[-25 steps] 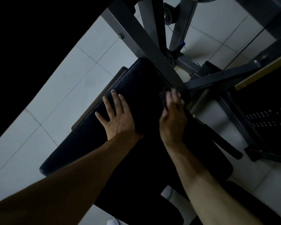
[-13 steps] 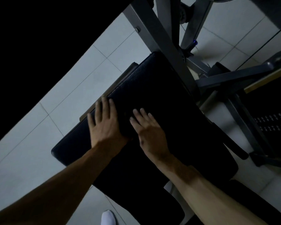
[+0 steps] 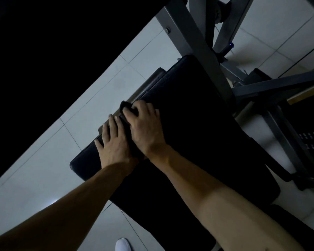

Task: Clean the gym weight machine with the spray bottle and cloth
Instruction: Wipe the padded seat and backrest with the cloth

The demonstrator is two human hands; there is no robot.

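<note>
The weight machine's black padded seat (image 3: pixel 192 113) runs diagonally through the dim view. My left hand (image 3: pixel 114 144) lies flat on the pad's left edge, fingers straight. Beside it, touching, my right hand (image 3: pixel 145 127) curls its fingers over a dark cloth (image 3: pixel 125 105), pressing it against the pad's left rim. Only a bunched corner of the cloth shows past the fingertips. No spray bottle is in sight.
Grey steel frame bars (image 3: pixel 198 44) cross above the pad's far end, with more struts (image 3: pixel 272 86) at right. A perforated black panel (image 3: pixel 312 140) sits at the right edge. Pale floor tiles (image 3: pixel 43 169) lie left; a white shoe (image 3: pixel 123 245) shows below.
My right hand swept the cloth from the pad's far right side across to its left rim, ending against my left hand. My left hand slid slightly down the pad's edge.
</note>
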